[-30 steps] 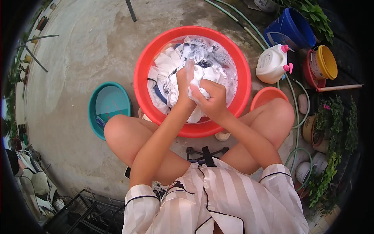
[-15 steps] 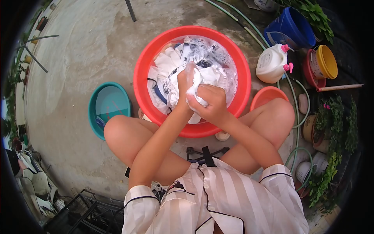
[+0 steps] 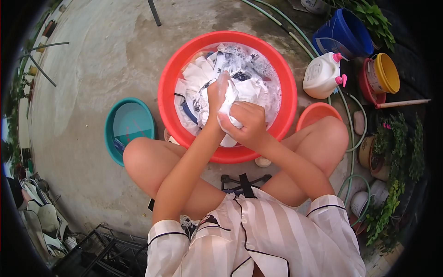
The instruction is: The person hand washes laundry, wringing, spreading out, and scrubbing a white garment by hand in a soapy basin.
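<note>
Above a large red basin point(image 3: 287, 94), my left hand point(image 3: 218, 96) and my right hand point(image 3: 247, 121) are pressed close together on one piece of white wet cloth point(image 3: 231, 98). The fingers of my right hand are curled round its lower part. My left hand grips its upper part from the left side, with suds on the fingers. Under my hands, white clothes point(image 3: 196, 74) with dark patterns lie in soapy water point(image 3: 272, 69), whose foam gathers at the upper right of the basin.
A teal basin point(image 3: 150, 115) of water stands left of my knee. To the right are a white jug point(image 3: 318, 76) with pink caps, a small orange-red basin point(image 3: 318, 109), a blue bucket point(image 3: 328, 37), a yellow bucket point(image 3: 388, 73), a green hose point(image 3: 353, 157) and potted plants point(image 3: 398, 138).
My hands and the cloth between them have shifted very slightly to the left. Both hands keep their hold on the cloth.
</note>
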{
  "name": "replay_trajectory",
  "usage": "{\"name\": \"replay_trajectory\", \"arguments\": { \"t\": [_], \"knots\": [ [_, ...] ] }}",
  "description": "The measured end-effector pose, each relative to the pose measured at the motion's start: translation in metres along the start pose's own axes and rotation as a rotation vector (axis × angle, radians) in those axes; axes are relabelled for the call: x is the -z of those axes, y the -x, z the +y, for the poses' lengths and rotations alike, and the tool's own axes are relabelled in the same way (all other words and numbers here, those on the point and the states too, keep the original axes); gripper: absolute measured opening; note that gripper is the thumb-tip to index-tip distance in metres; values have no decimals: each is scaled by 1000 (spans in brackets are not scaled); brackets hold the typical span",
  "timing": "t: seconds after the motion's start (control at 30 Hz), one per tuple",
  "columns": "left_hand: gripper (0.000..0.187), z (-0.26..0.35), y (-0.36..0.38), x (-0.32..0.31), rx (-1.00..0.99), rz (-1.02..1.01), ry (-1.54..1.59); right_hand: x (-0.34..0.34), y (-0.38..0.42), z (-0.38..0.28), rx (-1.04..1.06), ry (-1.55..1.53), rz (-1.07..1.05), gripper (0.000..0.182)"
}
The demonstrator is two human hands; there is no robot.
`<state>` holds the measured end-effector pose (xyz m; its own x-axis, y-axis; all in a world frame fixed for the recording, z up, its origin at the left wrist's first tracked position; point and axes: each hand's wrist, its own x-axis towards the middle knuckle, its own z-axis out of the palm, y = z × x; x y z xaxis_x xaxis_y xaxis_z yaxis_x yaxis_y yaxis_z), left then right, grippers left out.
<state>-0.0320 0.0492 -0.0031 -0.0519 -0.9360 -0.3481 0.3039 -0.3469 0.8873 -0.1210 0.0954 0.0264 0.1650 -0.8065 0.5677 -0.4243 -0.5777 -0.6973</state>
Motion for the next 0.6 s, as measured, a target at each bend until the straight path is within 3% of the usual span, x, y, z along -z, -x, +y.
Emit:
{"name": "replay_trajectory", "arguments": {
  "t": [0.13,0.17,0.23,0.3,0.33,0.43,0.5,0.57,0.6],
  "knots": [
    [37,-1,6,-8,-120,-4,23,-5,-1,14,-311,-67,48,29],
    [37,-1,10,-16,-20,35,297,-5,-5,22,-410,-179,116,29],
    [36,4,21,-25,-91,51,80,-5,-15,36,-606,-407,252,31],
    [30,8,29,-25,-74,28,-122,0,-16,40,-664,-417,242,31],
    [31,7,28,-26,-84,36,-48,2,-17,39,-693,-422,237,32],
    [36,2,20,-21,-88,26,154,-1,-13,15,-518,-212,192,29],
    [37,-10,7,-6,-51,-34,262,-3,-1,11,-266,-58,75,26],
    [37,-19,-9,6,-145,-24,-20,-4,2,5,-81,18,14,23],
    [37,-16,-11,7,-192,-19,-162,-5,3,7,-112,-4,26,23]
  ]
}}
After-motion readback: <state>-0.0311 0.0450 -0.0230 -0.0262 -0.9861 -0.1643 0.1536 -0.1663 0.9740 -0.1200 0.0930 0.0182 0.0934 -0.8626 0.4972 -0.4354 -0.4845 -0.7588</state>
